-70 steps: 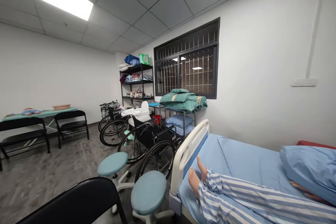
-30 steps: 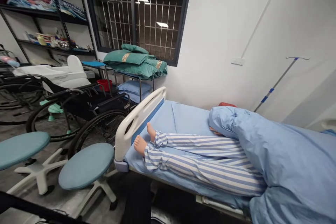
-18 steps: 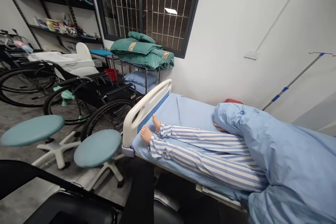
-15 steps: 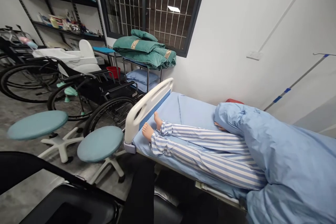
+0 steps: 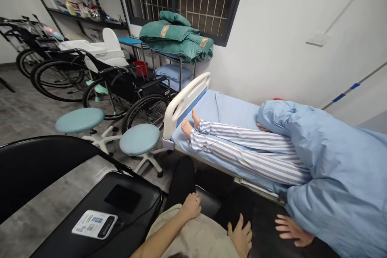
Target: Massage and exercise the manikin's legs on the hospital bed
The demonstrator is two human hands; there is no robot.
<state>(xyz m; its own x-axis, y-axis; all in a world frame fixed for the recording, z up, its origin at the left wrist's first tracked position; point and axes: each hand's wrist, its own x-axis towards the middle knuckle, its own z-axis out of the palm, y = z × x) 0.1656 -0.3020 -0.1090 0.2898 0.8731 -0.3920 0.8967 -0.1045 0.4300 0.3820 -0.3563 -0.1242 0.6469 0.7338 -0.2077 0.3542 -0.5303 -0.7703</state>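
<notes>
My left hand (image 5: 192,205) rests on my lap by the edge of my beige top, its fingers curled; whatever may be inside them is hidden. Lower down, my right hand (image 5: 241,234) has its fingers apart and holds nothing. Close to its right, a third hand (image 5: 293,229), not mine, hangs spread from under a blue cover (image 5: 326,145). The cover hides the upper part of a figure on the bed. Striped trousers (image 5: 242,149) and bare feet (image 5: 187,128) stick out. Another bit of hand (image 5: 262,127) shows at the cover's far edge.
Left of me is a black chair (image 5: 133,183) with a dark flat object, a cable and a white card (image 5: 95,223). Two round stools (image 5: 139,139) stand by the bed's footboard (image 5: 184,102). Behind are wheelchairs (image 5: 121,82) and folded green quilts (image 5: 177,40). A pole (image 5: 347,88) leans at right.
The view has tilted down and turned slightly left. Both my hands, the hand hanging by the bed and the card on the chair have come into sight.
</notes>
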